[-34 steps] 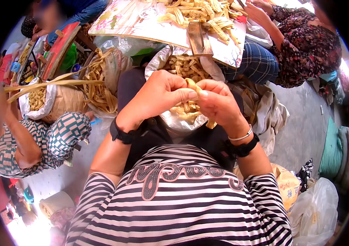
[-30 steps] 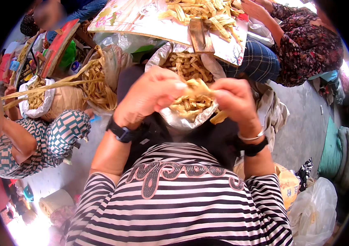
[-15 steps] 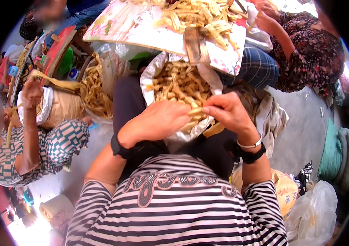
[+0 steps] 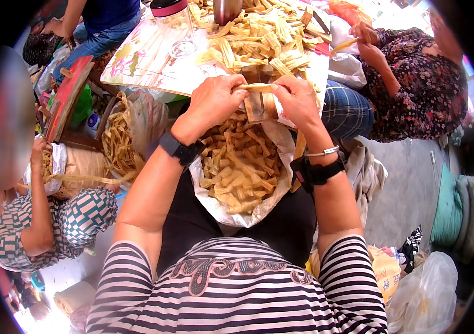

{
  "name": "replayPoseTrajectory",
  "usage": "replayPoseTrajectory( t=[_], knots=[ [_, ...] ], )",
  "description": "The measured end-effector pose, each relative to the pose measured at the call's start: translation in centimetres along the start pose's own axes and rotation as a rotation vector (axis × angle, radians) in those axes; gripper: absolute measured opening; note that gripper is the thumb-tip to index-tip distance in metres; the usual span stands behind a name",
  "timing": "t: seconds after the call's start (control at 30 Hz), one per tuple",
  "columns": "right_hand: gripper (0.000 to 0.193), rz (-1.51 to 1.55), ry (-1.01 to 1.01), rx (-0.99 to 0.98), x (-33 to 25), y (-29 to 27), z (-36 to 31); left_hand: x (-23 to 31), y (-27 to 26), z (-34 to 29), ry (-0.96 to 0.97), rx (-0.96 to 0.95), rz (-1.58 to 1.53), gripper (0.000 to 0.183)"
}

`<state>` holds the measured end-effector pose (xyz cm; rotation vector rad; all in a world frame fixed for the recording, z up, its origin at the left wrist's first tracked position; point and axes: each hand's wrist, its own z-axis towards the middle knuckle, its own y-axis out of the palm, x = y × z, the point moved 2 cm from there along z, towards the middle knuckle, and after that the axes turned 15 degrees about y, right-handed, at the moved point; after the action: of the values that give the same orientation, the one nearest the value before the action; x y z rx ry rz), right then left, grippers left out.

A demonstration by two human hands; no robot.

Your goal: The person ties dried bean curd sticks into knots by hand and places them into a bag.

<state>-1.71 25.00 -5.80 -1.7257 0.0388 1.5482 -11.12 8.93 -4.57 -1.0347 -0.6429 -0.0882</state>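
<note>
A pale yellow, folded strip (image 4: 257,87) of soft plant-like material is stretched between my two hands over the table's near edge. My left hand (image 4: 215,100) pinches one end and my right hand (image 4: 298,100) grips the other. Just beneath the strip, a wooden block (image 4: 259,108) juts out from the tabletop, partly covered by the strip. Below my hands, a white sack (image 4: 285,186) between my legs holds many short yellow-brown pieces (image 4: 240,167).
The flower-patterned table (image 4: 145,69) bears a heap of yellow strips (image 4: 270,36) and a clear jar (image 4: 176,28) with a dark lid. One co-worker (image 4: 409,72) sits at the right, another (image 4: 53,222) at the left. A bundle of long strips (image 4: 121,142) hangs nearby.
Both hands have moved up and away from me, from over the sack to the wooden block, with a strip held between them. The pieces in the sack are now more fully in view.
</note>
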Motion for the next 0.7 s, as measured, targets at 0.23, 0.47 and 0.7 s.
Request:
replayPoseTrajectory(
  t=[0.23, 0.47, 0.7],
  knots=[
    [0.020, -0.379, 0.037, 0.039, 1.8, -1.6, -0.8, 1.7, -1.1, -4.2, -0.108, -0.236, 0.070, 0.028],
    [0.022, 1.044, 0.676, -0.753, -1.6, 4.3, -10.1, 5.2, 3.8, -9.8, -0.220, 0.245, -0.805, 0.036],
    [0.023, 0.399, 0.133, -0.449, -4.6, 3.3, -13.6, 7.8, -0.7, -8.7, -0.103, 0.790, -1.667, 0.032]
  ],
)
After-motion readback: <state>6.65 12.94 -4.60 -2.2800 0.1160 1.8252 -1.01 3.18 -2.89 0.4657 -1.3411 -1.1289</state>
